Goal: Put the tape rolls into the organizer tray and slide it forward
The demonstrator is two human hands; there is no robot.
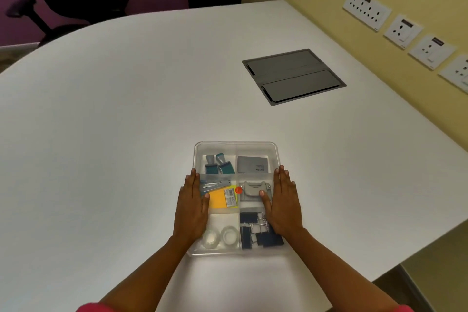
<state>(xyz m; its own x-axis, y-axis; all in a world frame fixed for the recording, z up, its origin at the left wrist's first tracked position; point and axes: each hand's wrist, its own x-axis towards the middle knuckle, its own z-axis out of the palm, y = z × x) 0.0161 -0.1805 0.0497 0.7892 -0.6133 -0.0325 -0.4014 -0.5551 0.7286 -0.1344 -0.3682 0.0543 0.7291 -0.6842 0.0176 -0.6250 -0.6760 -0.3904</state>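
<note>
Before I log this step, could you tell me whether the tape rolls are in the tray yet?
In: both clear tape rolls lie flat in the near-left compartment of the organizer tray.

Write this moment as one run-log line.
two clear tape rolls: in clear plastic organizer tray | left hand, right hand: flat on tray sides

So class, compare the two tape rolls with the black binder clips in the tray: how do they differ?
The tape rolls are clear and round; the binder clips are dark and boxy with wire handles. The rolls lie side by side in the near-left compartment; the clips are piled in the near-right one. Both lie in the tray, in its nearest row.
</note>
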